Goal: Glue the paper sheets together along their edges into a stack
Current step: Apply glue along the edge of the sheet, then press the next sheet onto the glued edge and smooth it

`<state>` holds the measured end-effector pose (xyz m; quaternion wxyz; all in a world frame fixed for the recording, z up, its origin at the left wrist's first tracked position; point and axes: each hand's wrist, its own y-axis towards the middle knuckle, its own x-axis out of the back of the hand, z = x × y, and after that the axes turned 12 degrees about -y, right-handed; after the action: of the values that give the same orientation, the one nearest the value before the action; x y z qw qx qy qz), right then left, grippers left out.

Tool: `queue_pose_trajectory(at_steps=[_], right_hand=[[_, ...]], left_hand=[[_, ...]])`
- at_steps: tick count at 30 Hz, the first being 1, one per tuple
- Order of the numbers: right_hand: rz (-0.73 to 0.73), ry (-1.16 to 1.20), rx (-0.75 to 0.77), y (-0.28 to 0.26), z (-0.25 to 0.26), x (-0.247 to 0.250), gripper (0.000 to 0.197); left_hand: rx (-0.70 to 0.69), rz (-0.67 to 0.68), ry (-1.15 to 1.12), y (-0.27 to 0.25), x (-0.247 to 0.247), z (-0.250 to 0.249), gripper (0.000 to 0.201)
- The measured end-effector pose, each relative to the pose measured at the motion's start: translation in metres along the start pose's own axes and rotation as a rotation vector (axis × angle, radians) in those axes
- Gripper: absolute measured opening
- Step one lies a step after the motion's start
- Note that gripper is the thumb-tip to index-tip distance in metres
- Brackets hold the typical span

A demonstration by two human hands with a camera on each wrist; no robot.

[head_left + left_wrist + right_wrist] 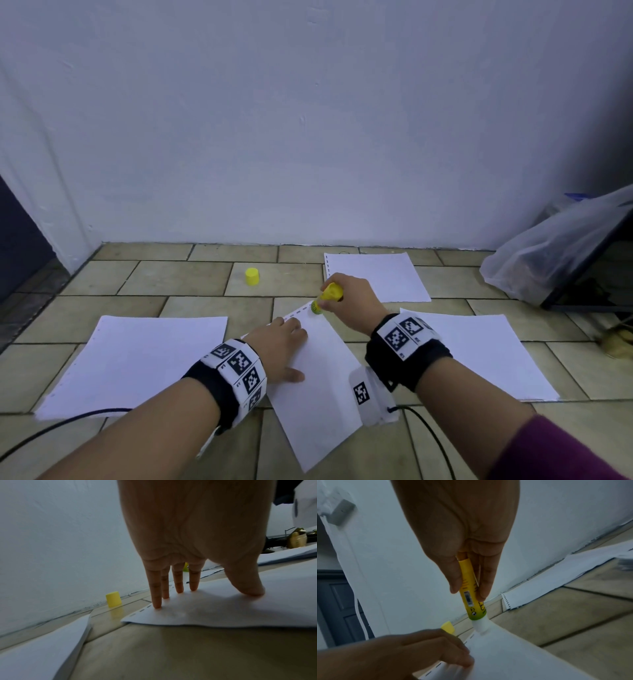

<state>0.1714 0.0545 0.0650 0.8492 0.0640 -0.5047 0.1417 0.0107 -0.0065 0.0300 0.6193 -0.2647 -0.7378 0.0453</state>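
On tiled floor (191, 281): left hand (279, 346) flat, fingers straight, pressing white perforated paper sheet (318, 387); right hand (352, 296) gripping yellow glue stick (327, 297), tip on sheet corner.

Cap (252, 276) left of glue stick (327, 298)

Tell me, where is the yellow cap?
In the head view the cap stands on the floor tiles near the wall, left of the glue stick and apart from the sheets.
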Motion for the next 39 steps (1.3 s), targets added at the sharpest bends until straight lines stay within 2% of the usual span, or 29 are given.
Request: queue_pose_trajectory(at_steps=[4, 12, 18, 20, 24, 26, 28, 29, 32, 33, 35, 36, 37, 39], right_hand=[[0.057, -0.042, 0.01, 0.002, 0.007, -0.002, 0.025], [0.252, -0.385, 0.151, -0.031, -0.001, 0.028, 0.029], [0.347, -0.432, 0.157, -0.065, -0.014, 0.046, 0.027], [0.371, -0.467, 0.162, -0.072, -0.018, 0.05, 0.028], [0.416, -0.523, 0.178, -0.081, -0.022, 0.051, 0.027], [0.441, -0.525, 0.169, -0.08, -0.023, 0.053, 0.025], [0.414, -0.413, 0.122, -0.077, -0.025, 0.058, 0.021], [0.356, -0.284, 0.085, -0.074, -0.026, 0.062, 0.019], [0.048, 0.248, -0.035, -0.062, -0.022, 0.065, 0.026], [-0.008, 0.46, -0.093, -0.057, -0.019, 0.064, 0.024], [0.028, 0.899, -0.19, -0.045, -0.011, 0.056, 0.012], [0.083, 1.067, -0.222, -0.038, -0.009, 0.051, 0.013], [0.146, 1.176, -0.241, -0.032, -0.008, 0.045, 0.016], [0.219, 1.184, -0.237, -0.02, -0.007, 0.03, 0.016]], left_hand=[[0.013, 0.014, 0.003, 0.0, 0.002, -0.001, 0.079], [-0.005, 0.017, 0.007, -0.002, 0.004, -0.001, 0.082], [-0.008, 0.078, 0.045, -0.002, 0.008, 0.003, 0.089], [-0.002, 0.104, 0.053, -0.003, 0.01, 0.005, 0.086], [-0.01, 0.104, 0.106, -0.005, 0.012, 0.008, 0.066], [-0.017, 0.096, 0.157, -0.007, 0.014, 0.007, 0.066], [-0.019, 0.079, 0.177, -0.01, 0.015, 0.005, 0.066], [-0.02, 0.071, 0.17, -0.011, 0.015, 0.004, 0.066], [-0.014, 0.05, 0.084, -0.011, 0.013, 0.008, 0.068], [-0.005, 0.044, 0.045, -0.011, 0.013, 0.01, 0.068], [0.019, 0.031, -0.01, -0.011, 0.011, 0.012, 0.067], [0.028, 0.015, -0.016, -0.012, 0.01, 0.013, 0.067], [0.038, -0.006, -0.022, -0.012, 0.008, 0.013, 0.069], [0.057, -0.047, -0.053, -0.011, 0.002, 0.015, 0.076]])
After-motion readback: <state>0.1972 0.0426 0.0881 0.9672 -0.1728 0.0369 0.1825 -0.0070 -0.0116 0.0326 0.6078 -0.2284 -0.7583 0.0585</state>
